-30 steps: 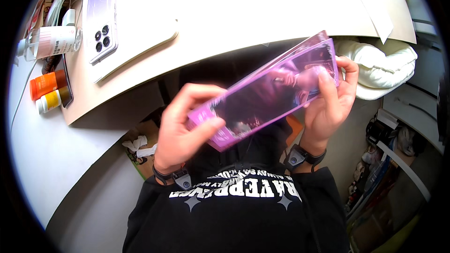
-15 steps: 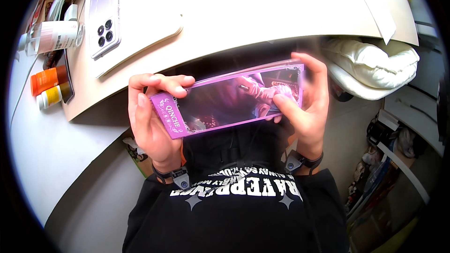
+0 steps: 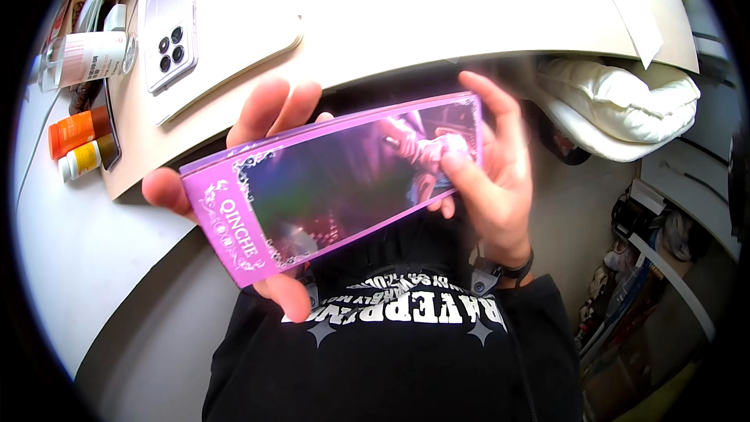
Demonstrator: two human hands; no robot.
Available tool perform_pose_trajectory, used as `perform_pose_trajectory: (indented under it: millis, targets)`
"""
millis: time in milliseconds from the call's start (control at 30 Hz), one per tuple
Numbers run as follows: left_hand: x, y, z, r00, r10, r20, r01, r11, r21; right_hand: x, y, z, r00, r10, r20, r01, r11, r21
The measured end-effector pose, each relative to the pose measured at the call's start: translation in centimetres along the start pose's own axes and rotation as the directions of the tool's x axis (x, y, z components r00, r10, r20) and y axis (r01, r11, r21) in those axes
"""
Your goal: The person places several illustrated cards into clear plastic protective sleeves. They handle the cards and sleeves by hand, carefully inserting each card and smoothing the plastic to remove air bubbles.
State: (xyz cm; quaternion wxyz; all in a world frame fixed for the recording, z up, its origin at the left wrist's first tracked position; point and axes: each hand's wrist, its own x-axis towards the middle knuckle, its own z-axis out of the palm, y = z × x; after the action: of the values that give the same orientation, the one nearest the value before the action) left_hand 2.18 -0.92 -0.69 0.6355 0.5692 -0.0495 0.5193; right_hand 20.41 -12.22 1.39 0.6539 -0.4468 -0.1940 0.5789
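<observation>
In front of my chest I hold a long glossy picture card (image 3: pixel 344 187) with a purple border, white ornaments and a dark picture of a pink-clad figure. A second thin layer shows along its upper edge, so it looks like a small stack. Pinching its right end is my right hand (image 3: pixel 496 187), thumb on the face and fingers behind and along the edge. My left hand (image 3: pixel 266 113) is behind the left end, its fingers spread and sticking out past the edges; the card hides its palm, so I cannot tell how firmly it touches.
Beyond my hands is a white desk (image 3: pixel 406 23) with a curved edge. On its left lie a lilac phone (image 3: pixel 170 23), a clear bottle (image 3: pixel 92 57), an orange bottle (image 3: pixel 70 134) and a white-capped bottle (image 3: pixel 80 161). A white cushion (image 3: pixel 625 105) lies at the right, near cluttered shelves (image 3: pixel 625 266).
The card's left end has swung left, down and closer. My left hand has let go of its left edge and spread open behind it. My right hand keeps its pinch, shifted slightly left.
</observation>
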Motion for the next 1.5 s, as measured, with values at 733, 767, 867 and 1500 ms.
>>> perform_pose_trajectory:
  millis: [733, 767, 867, 1500]
  targets:
    - [-1.2, -0.5, -0.8, 0.990, -0.029, -0.141, 0.014, 0.994, -0.107, 0.0, 0.1, -0.9, 0.990, -0.109, 0.094, 0.118, 0.987, -0.105]
    - [-1.2, -0.4, -0.6, 0.984, -0.040, -0.175, 0.019, 0.992, -0.123, -0.1, -0.3, -0.9, 0.991, -0.113, 0.075, 0.124, 0.978, -0.166]
    - [-1.3, 0.3, -0.7, 0.958, -0.106, -0.265, 0.094, 0.994, -0.061, -0.1, -0.4, -0.9, 0.970, -0.184, 0.158, 0.213, 0.958, -0.194]
    - [-1.7, 1.3, -0.2, 0.937, -0.142, -0.320, 0.130, 0.990, -0.059, -1.3, -0.1, -2.1, 0.899, -0.294, 0.324, 0.422, 0.777, -0.468]
